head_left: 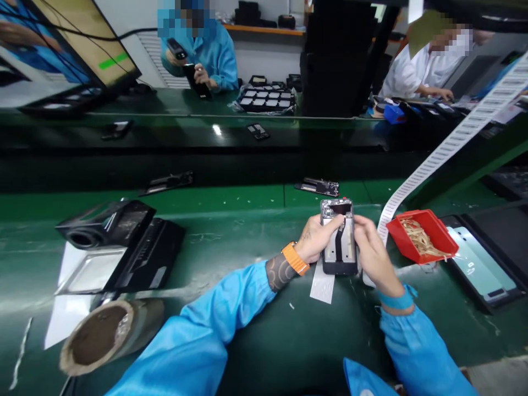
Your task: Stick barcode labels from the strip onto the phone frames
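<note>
An opened smartphone (330,250) with bare inner parts and a black flex strip down its middle is held upright over the green bench. My left hand (319,235) is closed on its left side, the thumb pressed across the inside near the top. At the phone's upper right edge my right hand (373,250) is closed, its bent fingers against the frame; their tips are partly hidden. A white paper strip (322,286) lies below the phone. Just beyond it, another phone chassis (318,186) lies on the bench.
To the right are a red bin (439,234) of rubber bands, a hanging label strip (437,154) and a pale-screened device (480,264). Leftward stand a cardboard tube (127,330) and a black tape dispenser (99,223). People (218,55) work across the bench.
</note>
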`<state>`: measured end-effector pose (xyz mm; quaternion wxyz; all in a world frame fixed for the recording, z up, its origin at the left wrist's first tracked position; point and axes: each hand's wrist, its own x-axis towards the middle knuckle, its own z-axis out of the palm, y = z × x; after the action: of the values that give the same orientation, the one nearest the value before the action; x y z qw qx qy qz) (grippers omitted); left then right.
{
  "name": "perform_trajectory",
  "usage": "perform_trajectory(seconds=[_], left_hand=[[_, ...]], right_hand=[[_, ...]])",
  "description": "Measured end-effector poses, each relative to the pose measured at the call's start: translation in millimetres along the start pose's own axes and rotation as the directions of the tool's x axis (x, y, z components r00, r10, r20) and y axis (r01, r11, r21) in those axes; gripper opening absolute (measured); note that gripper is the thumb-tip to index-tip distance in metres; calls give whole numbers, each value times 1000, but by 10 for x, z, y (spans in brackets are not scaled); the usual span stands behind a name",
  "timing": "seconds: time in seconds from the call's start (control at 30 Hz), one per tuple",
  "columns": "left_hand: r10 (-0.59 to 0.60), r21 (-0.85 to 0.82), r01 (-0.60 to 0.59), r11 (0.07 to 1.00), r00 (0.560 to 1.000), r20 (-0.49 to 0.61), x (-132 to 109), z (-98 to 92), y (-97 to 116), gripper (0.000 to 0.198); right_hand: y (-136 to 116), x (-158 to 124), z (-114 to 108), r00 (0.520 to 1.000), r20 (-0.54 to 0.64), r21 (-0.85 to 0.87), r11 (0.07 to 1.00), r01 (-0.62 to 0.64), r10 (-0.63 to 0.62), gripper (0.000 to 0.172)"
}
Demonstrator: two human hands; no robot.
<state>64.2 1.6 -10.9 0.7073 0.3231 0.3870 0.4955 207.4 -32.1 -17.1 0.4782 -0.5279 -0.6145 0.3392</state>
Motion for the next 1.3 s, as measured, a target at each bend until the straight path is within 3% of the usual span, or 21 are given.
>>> perform_trajectory(seconds=[0.07, 0.13, 0.27, 0.47, 0.63, 0.77, 0.87, 1.0, 1.07, 1.2, 1.3], left_hand=[[-73, -58, 74, 996, 997, 16, 13, -48, 60, 38], [-107, -54, 109, 993, 994, 33, -6, -83, 104, 35], [-100, -16, 101, 995, 993, 62, -89, -67, 160, 28], [-161, -83, 175, 981, 975, 153, -173, -9, 241, 30], [-192, -117, 240, 964, 927, 322, -194, -24, 204, 58], [-224, -127, 297, 946, 887, 403, -141, -49, 116, 79], [-297, -198, 395, 897, 871, 391, -70, -90, 118, 88], [-312, -293, 382, 877, 914, 258, 11, -156, 222, 91], [-306, -299, 372, 879, 920, 243, 18, -167, 269, 90], [-356, -282, 447, 849, 878, 319, -31, -134, 281, 93], [-348, -291, 461, 838, 864, 364, -80, -102, 240, 89]], right_hand=[[-38, -3, -49, 982, -43, -166, 971, 172, -181, 33], [-70, 5, -67, 934, 5, -334, 880, 338, -357, 25], [-106, 18, -42, 863, 106, -458, 746, 483, -493, 20], [-167, 9, -100, 881, 130, -464, 757, 460, -455, 9], [-168, 57, -176, 916, 220, -414, 818, 399, -335, 4], [-121, 51, -158, 908, 263, -494, 763, 417, -326, 10], [-208, -25, -187, 902, 314, -510, 749, 424, -297, 14], [-409, -111, -278, 839, 490, -234, 891, 389, -238, 16], [-428, -103, -271, 862, 428, -209, 899, 386, -271, 14], [-278, -37, -146, 874, 299, -384, 790, 477, -383, 7], [-180, -9, -84, 882, 177, -483, 743, 464, -436, 16]])
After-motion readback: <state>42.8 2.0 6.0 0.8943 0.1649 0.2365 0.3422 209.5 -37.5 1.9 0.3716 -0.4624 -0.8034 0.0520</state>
